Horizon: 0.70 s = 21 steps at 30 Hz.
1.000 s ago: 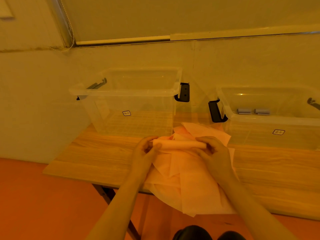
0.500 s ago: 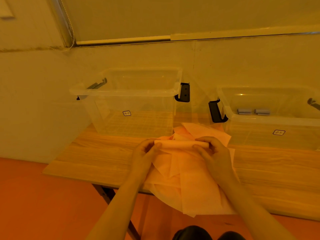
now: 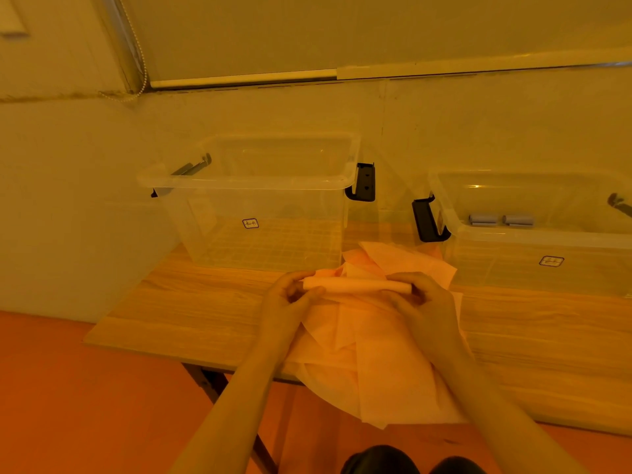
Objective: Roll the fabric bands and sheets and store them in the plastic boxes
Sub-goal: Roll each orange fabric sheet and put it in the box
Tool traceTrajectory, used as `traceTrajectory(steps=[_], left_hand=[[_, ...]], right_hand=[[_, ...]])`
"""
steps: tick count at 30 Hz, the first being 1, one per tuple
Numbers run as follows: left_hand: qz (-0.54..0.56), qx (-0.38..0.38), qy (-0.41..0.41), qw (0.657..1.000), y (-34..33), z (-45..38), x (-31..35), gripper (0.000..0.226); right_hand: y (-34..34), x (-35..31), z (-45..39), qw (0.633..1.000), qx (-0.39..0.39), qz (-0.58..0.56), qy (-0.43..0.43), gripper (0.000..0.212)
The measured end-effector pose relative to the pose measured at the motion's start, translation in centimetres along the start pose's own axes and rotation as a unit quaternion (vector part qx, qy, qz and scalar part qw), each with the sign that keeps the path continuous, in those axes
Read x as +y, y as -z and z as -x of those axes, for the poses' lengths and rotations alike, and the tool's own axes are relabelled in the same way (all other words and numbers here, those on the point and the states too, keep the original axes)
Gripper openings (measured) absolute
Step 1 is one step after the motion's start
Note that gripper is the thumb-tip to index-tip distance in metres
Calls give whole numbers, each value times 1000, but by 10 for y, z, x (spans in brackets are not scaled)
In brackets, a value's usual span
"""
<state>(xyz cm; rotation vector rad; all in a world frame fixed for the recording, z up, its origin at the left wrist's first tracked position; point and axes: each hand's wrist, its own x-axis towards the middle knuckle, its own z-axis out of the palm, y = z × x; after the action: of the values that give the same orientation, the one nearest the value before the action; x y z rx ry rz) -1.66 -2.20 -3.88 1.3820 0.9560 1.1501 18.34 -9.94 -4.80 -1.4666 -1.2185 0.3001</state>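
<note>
1. On the wooden surface [image 3: 205,302], between the two hands, lies a rolled fabric sheet [image 3: 355,285], a tight peach tube lying crosswise above a loose pile of flat sheets [image 3: 383,354].
2. The left hand [image 3: 290,302] pinches the roll's left end, thumb and fingers curled round it.
3. The right hand [image 3: 424,302] grips the right end, fingers wrapped over the top.
4. Compared with a second ago, the roll looks a little longer and tighter; the right end now pokes out past the right fingers, and both hands have stayed in almost the same place.
5. Behind the pile stand two clear plastic boxes: the left box [image 3: 260,213] and the right box [image 3: 533,241], which holds two grey rolls [image 3: 501,219]. Neither has shifted.
</note>
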Motion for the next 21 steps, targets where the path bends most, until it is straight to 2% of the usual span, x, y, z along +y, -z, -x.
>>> traceTrajectory(steps=[5, 11, 18, 21], left_hand=[[3, -11, 8, 1000, 1, -2, -2, 33], [-11, -15, 5, 1000, 2, -4, -3, 31], [-44, -9, -19, 999, 3, -9, 14, 32], [-69, -1, -17, 997, 3, -16, 27, 33]], right_hand=[[-1, -4, 1, 1000, 21, -4, -9, 30], [-2, -6, 0, 999, 32, -15, -21, 28], [3, -17, -7, 999, 9, -22, -39, 19], [10, -31, -20, 998, -24, -10, -52, 19]])
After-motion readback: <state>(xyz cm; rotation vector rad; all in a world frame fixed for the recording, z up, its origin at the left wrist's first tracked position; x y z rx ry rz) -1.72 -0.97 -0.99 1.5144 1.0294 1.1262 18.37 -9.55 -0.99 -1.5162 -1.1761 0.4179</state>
